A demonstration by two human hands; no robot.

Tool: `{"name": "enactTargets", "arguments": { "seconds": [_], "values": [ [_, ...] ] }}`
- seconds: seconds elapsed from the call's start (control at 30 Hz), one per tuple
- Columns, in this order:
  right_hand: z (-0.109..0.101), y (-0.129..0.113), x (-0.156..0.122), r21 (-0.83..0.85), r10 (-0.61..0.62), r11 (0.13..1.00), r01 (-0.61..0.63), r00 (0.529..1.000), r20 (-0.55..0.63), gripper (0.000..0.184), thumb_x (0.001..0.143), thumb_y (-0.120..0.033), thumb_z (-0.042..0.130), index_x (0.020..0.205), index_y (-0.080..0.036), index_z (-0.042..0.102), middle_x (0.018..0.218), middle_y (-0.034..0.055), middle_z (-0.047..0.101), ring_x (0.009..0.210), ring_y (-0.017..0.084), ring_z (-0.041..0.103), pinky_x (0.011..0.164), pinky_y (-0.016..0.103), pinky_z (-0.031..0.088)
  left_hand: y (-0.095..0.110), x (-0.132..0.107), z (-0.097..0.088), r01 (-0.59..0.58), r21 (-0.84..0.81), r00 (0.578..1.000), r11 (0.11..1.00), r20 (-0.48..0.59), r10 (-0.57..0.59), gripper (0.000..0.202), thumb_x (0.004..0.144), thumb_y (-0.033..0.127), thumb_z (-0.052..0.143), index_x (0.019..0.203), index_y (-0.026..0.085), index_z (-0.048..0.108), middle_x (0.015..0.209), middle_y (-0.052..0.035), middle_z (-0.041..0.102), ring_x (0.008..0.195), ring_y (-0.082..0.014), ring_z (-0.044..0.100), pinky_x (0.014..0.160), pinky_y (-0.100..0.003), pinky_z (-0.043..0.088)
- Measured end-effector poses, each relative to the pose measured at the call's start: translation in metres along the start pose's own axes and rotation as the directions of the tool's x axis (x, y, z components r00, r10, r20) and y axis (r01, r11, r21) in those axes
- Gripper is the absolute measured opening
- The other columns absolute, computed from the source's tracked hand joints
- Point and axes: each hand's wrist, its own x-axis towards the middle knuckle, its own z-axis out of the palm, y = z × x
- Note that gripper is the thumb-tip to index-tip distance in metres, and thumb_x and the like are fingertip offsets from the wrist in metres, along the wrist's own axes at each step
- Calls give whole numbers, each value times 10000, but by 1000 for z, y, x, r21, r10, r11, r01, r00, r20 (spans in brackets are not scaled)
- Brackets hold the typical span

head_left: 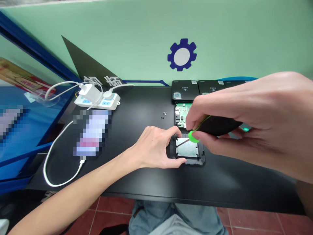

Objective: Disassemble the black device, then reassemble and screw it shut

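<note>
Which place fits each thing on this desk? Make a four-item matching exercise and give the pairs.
Things:
1. power strip
2. screws
3. green pick
4. open case

Places:
A. pinched in the right hand
B. back left of the table
C. gripped at its edge by the left hand
D. loose on the table, behind the left hand

Pairs: 1-B, 2-D, 3-A, 4-C

At six o'clock I see my blue jeans (195, 213) and grey shirt hem (167, 229); left hand (156, 148) and right hand (256, 120) bare.
</note>
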Motion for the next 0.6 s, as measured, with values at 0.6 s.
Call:
{"name": "enactTargets", "arguments": {
  "seconds": [0.6],
  "values": [
    [1,-3,2,-3,-16,1000,16,998,-64,126,1126,-409,599,1037,-363,675,740,-78,645,470,118,427,465,340,323,-1,-1,7,-15,92,1000,996,-22,17,484,807,524,855,1160,239,687,559,112,571,457,-169,549,564,-308,319]
  ]
}}
